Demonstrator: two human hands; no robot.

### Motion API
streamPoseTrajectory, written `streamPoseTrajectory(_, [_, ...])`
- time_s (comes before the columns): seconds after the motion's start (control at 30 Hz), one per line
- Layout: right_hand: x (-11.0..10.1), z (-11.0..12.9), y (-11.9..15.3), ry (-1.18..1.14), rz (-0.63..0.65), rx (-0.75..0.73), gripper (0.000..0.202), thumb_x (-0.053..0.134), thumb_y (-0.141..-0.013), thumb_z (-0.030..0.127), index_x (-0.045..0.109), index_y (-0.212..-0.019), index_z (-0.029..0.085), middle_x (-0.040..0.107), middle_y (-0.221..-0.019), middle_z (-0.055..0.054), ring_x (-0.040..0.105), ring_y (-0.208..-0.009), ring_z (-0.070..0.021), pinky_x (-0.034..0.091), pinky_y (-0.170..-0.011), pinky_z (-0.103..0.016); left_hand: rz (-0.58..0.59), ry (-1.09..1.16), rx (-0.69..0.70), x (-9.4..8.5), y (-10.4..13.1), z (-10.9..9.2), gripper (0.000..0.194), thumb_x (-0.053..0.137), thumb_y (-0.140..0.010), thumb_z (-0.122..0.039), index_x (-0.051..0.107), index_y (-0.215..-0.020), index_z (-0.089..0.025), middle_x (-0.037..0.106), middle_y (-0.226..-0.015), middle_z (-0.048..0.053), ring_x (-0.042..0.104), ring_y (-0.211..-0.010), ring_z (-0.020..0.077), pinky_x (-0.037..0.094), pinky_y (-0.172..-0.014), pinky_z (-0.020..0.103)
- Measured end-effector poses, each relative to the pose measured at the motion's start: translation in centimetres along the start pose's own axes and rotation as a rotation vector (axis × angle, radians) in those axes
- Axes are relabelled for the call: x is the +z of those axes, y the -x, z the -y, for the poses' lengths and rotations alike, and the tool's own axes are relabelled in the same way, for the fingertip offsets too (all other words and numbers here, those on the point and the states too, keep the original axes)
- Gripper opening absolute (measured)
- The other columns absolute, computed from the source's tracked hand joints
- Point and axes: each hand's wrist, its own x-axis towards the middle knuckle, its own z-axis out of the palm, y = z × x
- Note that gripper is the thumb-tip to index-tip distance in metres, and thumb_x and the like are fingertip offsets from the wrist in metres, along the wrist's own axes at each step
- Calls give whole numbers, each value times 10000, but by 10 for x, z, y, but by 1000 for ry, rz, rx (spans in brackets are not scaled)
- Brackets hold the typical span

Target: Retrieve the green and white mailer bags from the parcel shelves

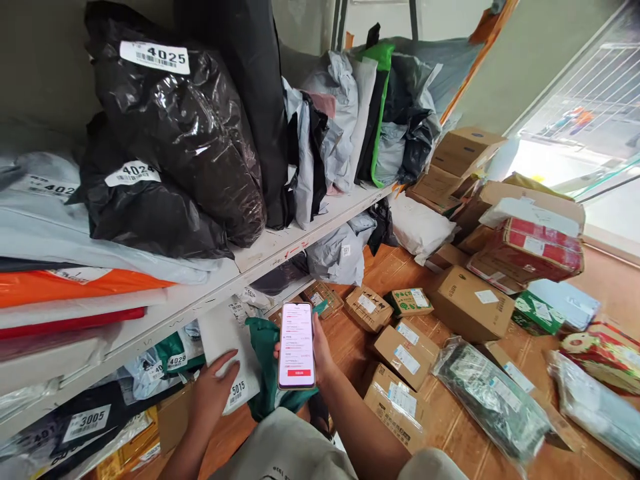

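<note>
My right hand (321,350) is closed around a smartphone (297,343), its lit screen showing a list and a red button. Directly behind the phone is a dark green plastic parcel bag (261,350); whether the same hand also grips it is hidden. At the edge of a white parcel (227,337) labelled 5015, my left hand (215,383) has its fingers bent over the face, and the parcel stands tilted beside the lower shelf. Below my hands show my light-coloured trouser legs (295,447).
On the upper shelf (270,257) at left stand black bags (175,127) labelled 4025 and 4024. Labelled parcels (87,423) fill the lower shelf. Cardboard boxes (470,303) and a clear-wrapped dark parcel (493,400) spread over the wooden floor (383,267) at right.
</note>
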Motion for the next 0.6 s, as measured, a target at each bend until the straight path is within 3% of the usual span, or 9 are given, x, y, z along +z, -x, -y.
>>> streamPoseTrajectory(0.07, [4, -4, -13, -2, 10, 31, 677, 264, -791, 713, 589, -892, 127, 696, -666, -118, 667, -600, -251, 515, -614, -383, -17, 62, -6, 4, 2, -7, 561, 473, -654, -579, 690, -991, -187, 668, -1062, 92, 606, -1004, 264, 481, -864, 333])
streamPoseTrajectory(0.13, [8, -11, -24, -15, 29, 55, 612, 278, -805, 635, 581, -944, 121, 698, -698, -115, 667, -626, -264, 519, -637, -421, -15, 77, -18, 6, 3, -11, 583, 452, -666, -629, 693, -980, -200, 660, -1081, 92, 580, -1054, 279, 449, -920, 363])
streamPoseTrajectory(0.37, [19, -37, -37, -22, 90, 106, 559, 347, -811, 581, 564, -1048, 124, 702, -802, -113, 669, -705, -265, 519, -710, -455, -43, 31, -20, 9, 3, -3, 594, 458, -689, -670, 694, -973, -205, 642, -1085, 112, 591, -994, 298, 456, -863, 384])
streamPoseTrajectory(0.6, [21, -52, -44, -7, 207, 178, 729, 350, -796, 679, 574, -1070, 42, 698, -810, -149, 664, -723, -235, 504, -769, -371, -33, -36, -56, 8, 5, -5, 576, 322, -782, -613, 707, -879, -195, 666, -952, 136, 614, -893, 319, 453, -731, 385])
